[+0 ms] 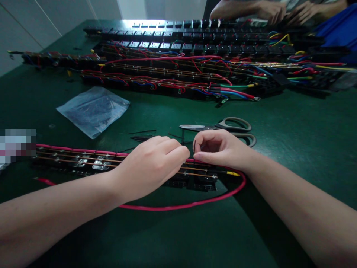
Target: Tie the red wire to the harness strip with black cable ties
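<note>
A long black socket strip point(205, 182) with copper-coloured bars lies before me. A red cable point(167, 208) runs along its far edge, loops round the right end and comes back on the near side. My left hand point(157, 163) is closed over the strip, its fingertips turned away, so what they hold is hidden. Just right of it, my right hand point(223, 149) pinches a thin black cable tie point(194, 146) beside the red cable, thumb and forefinger curled round. Several loose black cable ties point(142, 138) lie behind my left hand.
Scissors point(237, 125) lie just behind my right hand. A clear plastic bag point(95, 111) rests at left on the green table point(178, 242). Several wired socket strips point(156, 80) fill the far side. Another person's hands point(287, 13) are at work at top right.
</note>
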Demonstrator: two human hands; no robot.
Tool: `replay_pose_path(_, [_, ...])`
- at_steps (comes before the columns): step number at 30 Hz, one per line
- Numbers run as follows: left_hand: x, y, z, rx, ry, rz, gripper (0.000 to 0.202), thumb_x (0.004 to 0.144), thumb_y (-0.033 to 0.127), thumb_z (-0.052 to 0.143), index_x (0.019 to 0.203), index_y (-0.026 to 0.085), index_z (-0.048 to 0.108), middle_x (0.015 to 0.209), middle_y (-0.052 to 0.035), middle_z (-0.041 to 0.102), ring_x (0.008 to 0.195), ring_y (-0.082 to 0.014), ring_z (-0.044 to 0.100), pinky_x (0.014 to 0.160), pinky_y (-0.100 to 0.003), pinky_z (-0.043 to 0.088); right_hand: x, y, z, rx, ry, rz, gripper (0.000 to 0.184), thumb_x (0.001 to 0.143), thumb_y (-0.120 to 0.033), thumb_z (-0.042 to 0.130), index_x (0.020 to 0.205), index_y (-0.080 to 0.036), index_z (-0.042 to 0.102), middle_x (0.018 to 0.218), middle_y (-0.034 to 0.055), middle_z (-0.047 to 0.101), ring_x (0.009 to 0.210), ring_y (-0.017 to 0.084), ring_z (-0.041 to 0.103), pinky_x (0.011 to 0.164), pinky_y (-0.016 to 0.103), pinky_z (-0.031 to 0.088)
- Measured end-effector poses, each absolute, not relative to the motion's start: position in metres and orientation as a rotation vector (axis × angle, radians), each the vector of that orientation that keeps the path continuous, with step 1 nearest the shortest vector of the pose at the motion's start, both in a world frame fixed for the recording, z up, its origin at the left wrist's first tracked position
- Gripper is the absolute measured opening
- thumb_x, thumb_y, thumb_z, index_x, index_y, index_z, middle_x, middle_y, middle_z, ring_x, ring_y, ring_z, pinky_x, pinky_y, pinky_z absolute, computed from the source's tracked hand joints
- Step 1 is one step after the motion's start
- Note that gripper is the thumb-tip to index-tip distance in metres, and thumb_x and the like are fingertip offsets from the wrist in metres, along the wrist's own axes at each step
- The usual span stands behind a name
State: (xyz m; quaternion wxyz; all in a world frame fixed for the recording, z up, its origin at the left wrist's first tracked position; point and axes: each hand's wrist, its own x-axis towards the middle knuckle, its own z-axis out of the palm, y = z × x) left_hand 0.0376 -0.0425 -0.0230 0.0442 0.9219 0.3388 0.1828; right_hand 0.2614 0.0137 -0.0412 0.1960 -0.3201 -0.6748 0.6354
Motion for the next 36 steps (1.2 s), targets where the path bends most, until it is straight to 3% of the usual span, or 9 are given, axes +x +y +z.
replay_pose_path(9, [0.048,-0.053,-0.027,2.571,1.059,0.781,0.009,0.095,0.013,0.055,0.088,0.017,0.053,0.082,0.0005,0.060,0.078,-0.0144,0.054,0.074,-0.027,0.042,0.264,0.015,-0.041,-0.812,-1.851,1.798,0.017,0.074,-0.021,0.077,0.080,-0.010,0.066,0.077,0.0023,0.066,0.070,0.008,0.062,0.063,0.016,0.051])
replay_pose_path(21, [0.050,-0.051,-0.034,2.515,1.060,0.886,0.011,0.094,0.012,0.057,0.087,0.018,0.051,0.082,0.0017,0.060,0.077,-0.0125,0.055,0.072,-0.025,0.042,0.264,0.019,-0.041,-0.576,-2.178,1.517,0.017,0.079,-0.026,0.074,0.079,-0.009,0.072,0.078,0.0044,0.062,0.069,0.007,0.060,0.063,0.016,0.050])
replay_pose_path(36, [0.047,-0.050,-0.028,2.497,0.989,0.841,0.009,0.090,0.005,0.057,0.089,0.015,0.057,0.090,-0.0022,0.063,0.086,-0.0134,0.057,0.079,-0.025,0.046,0.269,0.021,-0.046,-0.719,-1.802,1.785,0.016,0.079,-0.020,0.072,0.078,-0.010,0.060,0.077,0.0008,0.060,0.069,0.005,0.058,0.062,0.014,0.048])
